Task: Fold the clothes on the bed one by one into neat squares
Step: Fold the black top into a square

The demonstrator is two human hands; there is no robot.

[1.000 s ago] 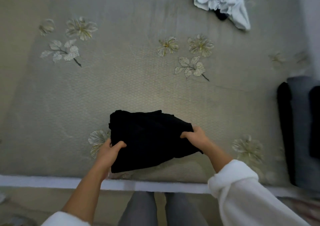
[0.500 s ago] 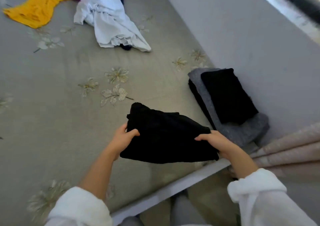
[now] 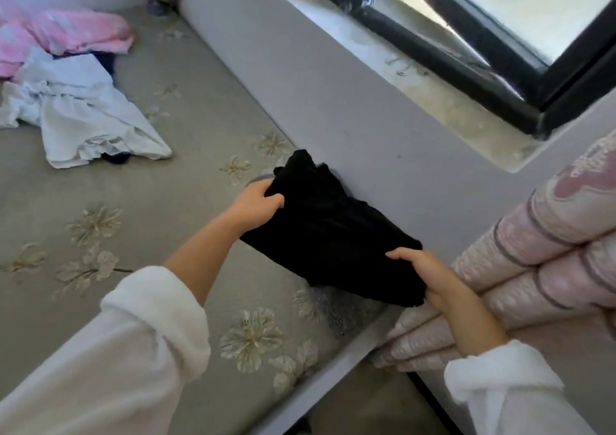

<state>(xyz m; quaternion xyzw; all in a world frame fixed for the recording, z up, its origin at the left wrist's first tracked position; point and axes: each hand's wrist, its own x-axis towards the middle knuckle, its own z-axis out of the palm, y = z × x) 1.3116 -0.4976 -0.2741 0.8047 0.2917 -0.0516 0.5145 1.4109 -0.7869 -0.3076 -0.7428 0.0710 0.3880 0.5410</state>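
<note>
Moved right toward the wall point(image 3: 333, 101) since the earlier frame: one folded black garment point(image 3: 333, 234), now held over the grey pile point(image 3: 346, 314) at the bed's point(image 3: 166, 201) corner, contact unclear. Gripped at both ends: left hand point(image 3: 258, 206) curled round the far edge, right hand point(image 3: 421, 273) pinching the near corner. Two white sleeves point(image 3: 150, 334). Farther off on the bed, two loose pieces: one white garment point(image 3: 83, 118), one pink garment point(image 3: 66, 34) behind it. Floral bed cover. Window point(image 3: 500, 34) above the wall, pink striped quilt point(image 3: 550, 251) at right.

One head-worn wide-angle view — forward and down, close over the bed point(image 3: 166, 208) beside the wall point(image 3: 333, 84).
</note>
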